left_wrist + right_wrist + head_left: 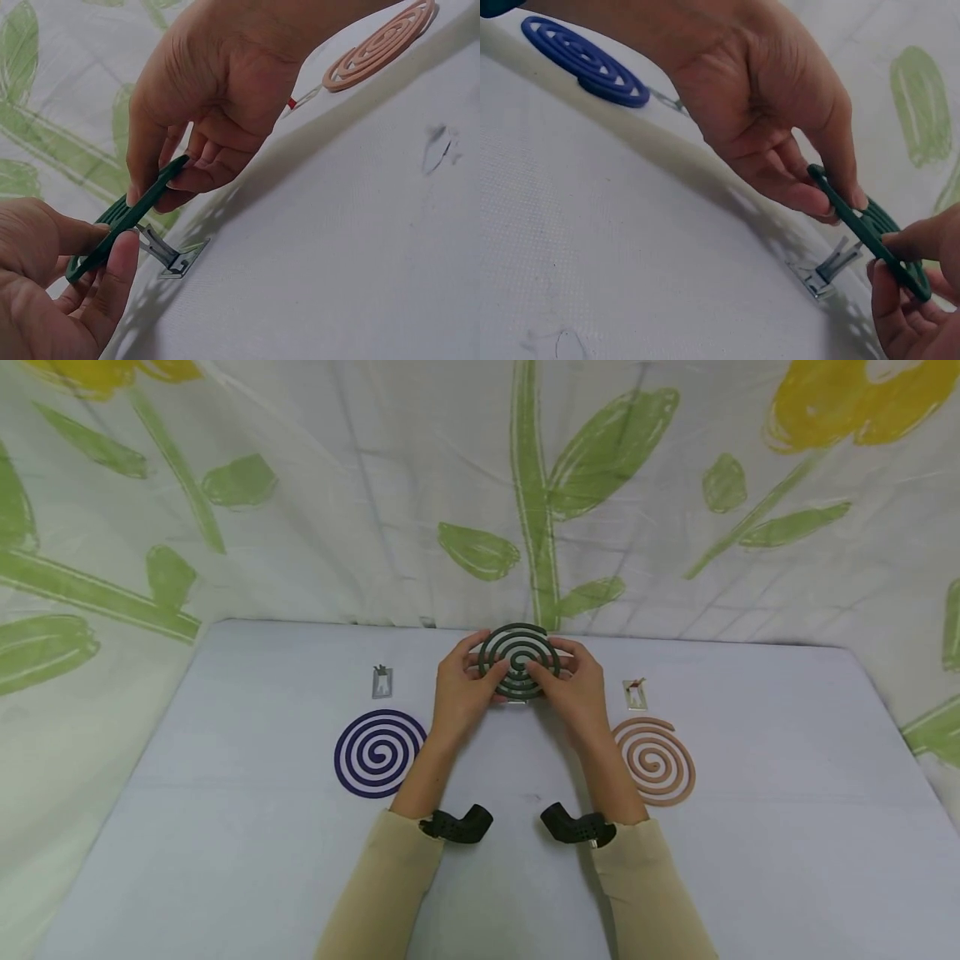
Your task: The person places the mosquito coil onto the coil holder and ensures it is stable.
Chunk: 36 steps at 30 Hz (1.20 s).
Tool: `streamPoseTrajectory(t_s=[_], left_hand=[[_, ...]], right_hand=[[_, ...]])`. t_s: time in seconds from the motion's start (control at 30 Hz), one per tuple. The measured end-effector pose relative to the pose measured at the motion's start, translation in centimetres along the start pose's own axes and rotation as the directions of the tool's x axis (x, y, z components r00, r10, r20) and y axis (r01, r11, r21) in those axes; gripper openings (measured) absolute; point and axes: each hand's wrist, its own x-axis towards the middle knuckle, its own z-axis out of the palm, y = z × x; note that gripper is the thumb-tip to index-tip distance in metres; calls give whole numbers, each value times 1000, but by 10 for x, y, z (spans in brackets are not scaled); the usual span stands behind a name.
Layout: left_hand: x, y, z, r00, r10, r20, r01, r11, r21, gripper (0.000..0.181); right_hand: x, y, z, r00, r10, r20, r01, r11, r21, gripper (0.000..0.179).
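Note:
A dark green mosquito coil (519,662) is held between both hands above a small metal stand (180,259). The left hand (465,685) pinches its left edge, thumb on top and fingers beneath. On the opposite edge, the right hand (577,685) pinches it the same way. In both wrist views the coil is tilted and raised off the table, with the stand's upright prongs (840,259) right at its underside. The stand's flat base rests on the table; in the head view the coil hides most of it.
A dark blue coil (381,753) lies left of the left forearm, a metal stand (382,682) behind it. An orange-brown coil (655,762) is partly under the right forearm, with another stand (635,694) behind. Past the white table (247,860) hangs a flower-patterned curtain (360,527).

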Motion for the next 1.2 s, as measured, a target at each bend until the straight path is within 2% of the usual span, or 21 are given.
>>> streamPoseTrajectory(t_s=[0.23,0.77,1.2], left_hand=[[0,-3,1,1000,-16,4,16,1000,1,59],[0,-5,3,1000,3,-17,-3,1000,12,57],[-1,-4,5,1000,19,-12,-18,998,53,59]], right_hand=[[-1,0,-1,1000,14,5,-14,1000,-9,53],[-1,1,1,1000,-6,-17,6,1000,-9,52],[1,2,-1,1000,14,9,-14,1000,-5,54]])
